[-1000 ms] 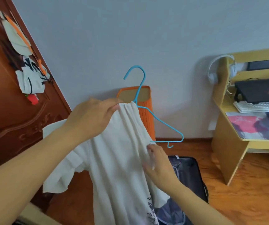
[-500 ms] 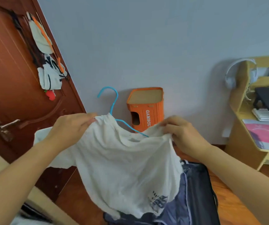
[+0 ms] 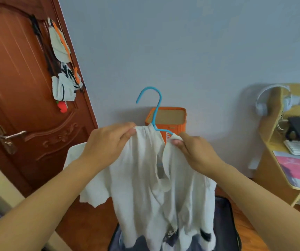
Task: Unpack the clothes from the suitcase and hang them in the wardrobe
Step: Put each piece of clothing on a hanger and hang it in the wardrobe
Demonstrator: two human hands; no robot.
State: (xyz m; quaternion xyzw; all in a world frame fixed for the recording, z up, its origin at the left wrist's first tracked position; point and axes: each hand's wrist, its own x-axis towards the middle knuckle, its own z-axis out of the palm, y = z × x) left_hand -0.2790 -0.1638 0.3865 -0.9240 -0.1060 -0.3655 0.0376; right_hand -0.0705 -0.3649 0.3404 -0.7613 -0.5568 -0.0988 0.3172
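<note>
Since half a second before, the right hand (image 3: 198, 153) had moved in toward the left hand (image 3: 107, 144), and the blue hanger (image 3: 155, 109) stood more upright. Each grip pinched the white shirt (image 3: 156, 187) at its neck, beside the hook. The shirt hung above the open suitcase (image 3: 227, 223), between door (image 3: 19, 105) and tabletop (image 3: 290, 171).

The shirt (image 3: 156, 187) hangs in the middle, between the left hand (image 3: 107, 142) on its left and the right hand (image 3: 196, 151) on its right. The hanger (image 3: 156, 109) hook rises above the collar. Behind it a box (image 3: 170, 120) stands against the wall. The suitcase (image 3: 225, 223) lies on the floor below the shirt. The door (image 3: 19, 105) stands to the left, with bags (image 3: 64, 69) hung on it. The counter (image 3: 293, 174) is at the right, headphones (image 3: 265, 102) hung on its shelf side and a keyboard (image 3: 299, 149) on top.
</note>
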